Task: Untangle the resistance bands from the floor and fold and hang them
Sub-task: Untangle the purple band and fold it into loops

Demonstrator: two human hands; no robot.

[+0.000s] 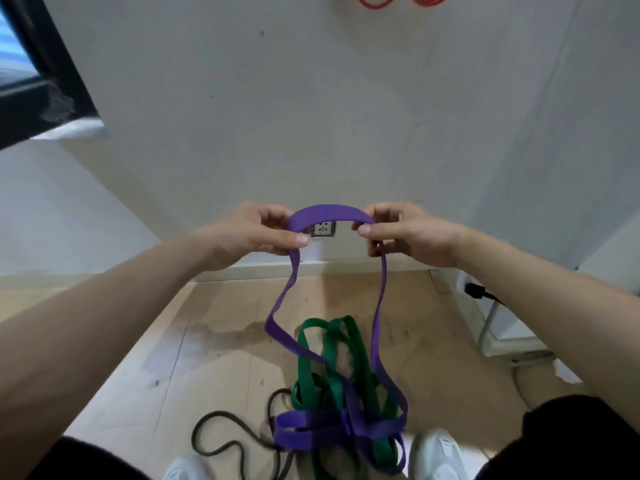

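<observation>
A purple resistance band (329,213) arches between my two hands at chest height in front of the wall. My left hand (256,233) pinches its left end and my right hand (408,233) pinches its right end. Both sides of the purple band hang down to the floor, where its lower loops lie tangled with a green band (334,344) and a thin black band (221,448). Orange-red bands (377,0) hang on the wall at the top edge of the view.
A wall socket (322,229) sits low on the white wall behind the purple band. A black plug and white furniture leg (485,327) stand at the right. My white shoes (436,452) are beside the pile. A dark window frame (45,74) is at upper left.
</observation>
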